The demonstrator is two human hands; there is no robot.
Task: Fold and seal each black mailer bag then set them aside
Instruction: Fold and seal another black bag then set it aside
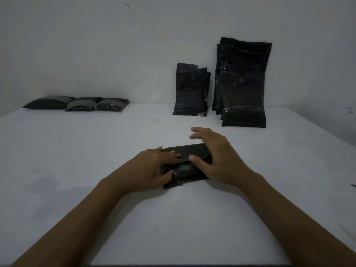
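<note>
A folded black mailer bag (187, 151) lies on the white table (77, 189) in the middle of the view. My left hand (152, 167) grips its left end, fingers on top of the folded flap and thumb curled against the front side. My right hand (217, 158) covers the right end, thumb pressing on the flap edge and the other fingers spread and lifted beyond the bag. The bag's right end is hidden under that hand.
Three packed black bags (77, 104) lie in a row at the far left against the wall. A stack of small black mailers (190, 93) and a stack of larger ones (242, 83) lean on the wall at the back right.
</note>
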